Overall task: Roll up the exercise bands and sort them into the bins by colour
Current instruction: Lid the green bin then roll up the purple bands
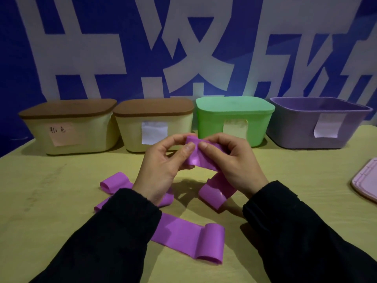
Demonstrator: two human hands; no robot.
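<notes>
Purple band (201, 155) held above the bench (61, 190), pinched at its rolled end by both hands.
Left hand (163, 168) and right hand (230, 164) pinch it together; its tail hangs below the right hand; the open purple bin (306, 127) sits beyond, rightward.

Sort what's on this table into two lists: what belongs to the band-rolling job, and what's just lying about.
Belongs to the job:
- purple band being rolled, held by left hand and right hand
- purple bands on the table
- open purple bin
- green bin
- two cream bins, lids on

Lying about:
- pink lid at the right edge
</notes>
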